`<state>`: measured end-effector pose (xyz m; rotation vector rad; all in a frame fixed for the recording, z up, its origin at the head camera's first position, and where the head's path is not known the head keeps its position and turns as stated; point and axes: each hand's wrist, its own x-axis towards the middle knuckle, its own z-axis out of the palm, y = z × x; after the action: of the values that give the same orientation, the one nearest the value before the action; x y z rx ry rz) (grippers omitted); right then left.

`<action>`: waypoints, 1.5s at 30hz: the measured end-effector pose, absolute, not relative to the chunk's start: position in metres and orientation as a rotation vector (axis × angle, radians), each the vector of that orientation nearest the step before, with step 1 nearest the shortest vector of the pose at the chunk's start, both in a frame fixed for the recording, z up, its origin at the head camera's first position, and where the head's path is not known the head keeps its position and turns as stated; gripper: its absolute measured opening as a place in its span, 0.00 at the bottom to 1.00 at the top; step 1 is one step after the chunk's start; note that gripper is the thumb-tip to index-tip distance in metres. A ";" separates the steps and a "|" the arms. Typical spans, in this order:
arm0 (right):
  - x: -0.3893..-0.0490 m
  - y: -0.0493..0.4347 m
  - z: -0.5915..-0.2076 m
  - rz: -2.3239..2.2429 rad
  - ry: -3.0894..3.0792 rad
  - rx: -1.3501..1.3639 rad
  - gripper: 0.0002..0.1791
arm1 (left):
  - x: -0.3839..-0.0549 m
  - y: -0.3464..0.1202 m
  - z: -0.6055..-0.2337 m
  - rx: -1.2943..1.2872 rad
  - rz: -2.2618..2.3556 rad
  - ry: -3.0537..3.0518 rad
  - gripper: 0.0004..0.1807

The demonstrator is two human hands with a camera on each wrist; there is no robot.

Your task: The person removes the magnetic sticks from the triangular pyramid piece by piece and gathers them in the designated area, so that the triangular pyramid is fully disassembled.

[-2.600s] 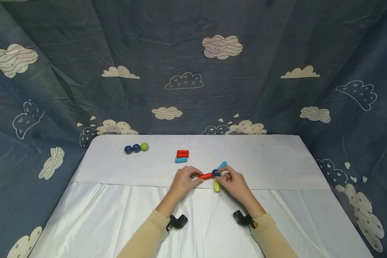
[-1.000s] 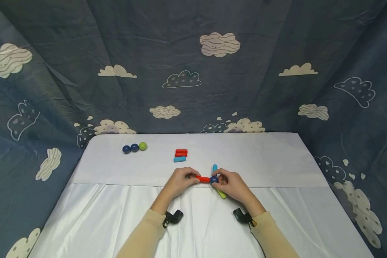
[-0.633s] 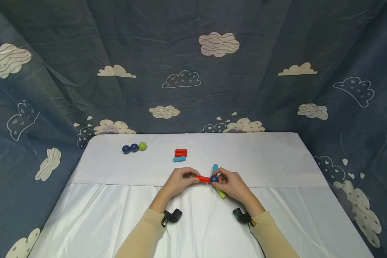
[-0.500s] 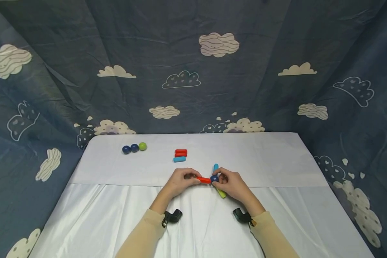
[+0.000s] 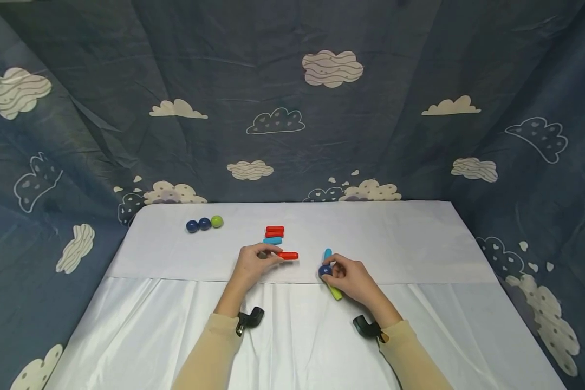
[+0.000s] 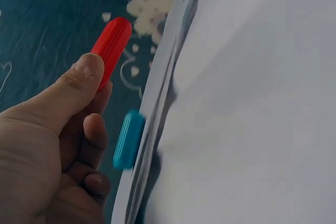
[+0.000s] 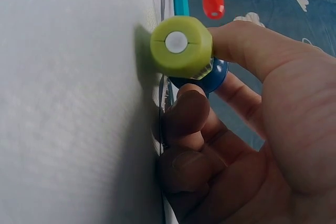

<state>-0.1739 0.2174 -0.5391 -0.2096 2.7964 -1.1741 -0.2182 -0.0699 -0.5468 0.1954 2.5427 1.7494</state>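
Between its thumb and fingertips my left hand (image 5: 253, 264) pinches a red ridged rod (image 5: 289, 255), whose free end points right. The same red rod (image 6: 112, 45) stands out large in the left wrist view. My right hand (image 5: 351, 277) pinches a dark blue ball (image 5: 324, 272). From that ball a light blue rod (image 5: 327, 253) points away and a yellow-green rod (image 5: 335, 292) points towards me. In the right wrist view the green rod's end (image 7: 181, 45) shows a pale disc and partly covers the ball. A gap separates the red rod from the ball.
Just beyond my left hand lie two red rods (image 5: 274, 232) and a light blue rod (image 5: 272, 240), side by side. Two dark blue balls (image 5: 198, 225) and a green ball (image 5: 216, 221) sit in a row at the back left. A cloud-patterned curtain (image 5: 283, 151) hangs behind the white table (image 5: 395, 244).
My left hand has drawn the red rod away from the blue ball, to the left and farther back. My right hand has stayed nearly still with the ball.
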 end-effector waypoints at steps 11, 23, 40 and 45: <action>-0.173 0.219 -0.540 -1.193 2.804 -0.251 0.16 | -0.231 -0.093 -0.551 0.042 1.722 2.770 0.11; -0.174 0.219 -0.541 -1.186 2.810 -0.251 0.16 | -0.234 -0.089 -0.555 0.116 1.552 2.947 0.11; -0.172 0.215 -0.541 -1.131 2.858 -0.283 0.19 | -0.223 -0.064 -0.555 0.692 1.820 2.994 0.12; -0.172 0.213 -0.540 -1.115 2.874 -0.281 0.19 | -0.213 -0.045 -0.555 0.937 1.633 2.860 0.16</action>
<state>-0.1716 0.2125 -0.5400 -0.2810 2.8743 -1.1154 -0.2125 -0.0450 -0.5546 0.9369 2.8604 1.6327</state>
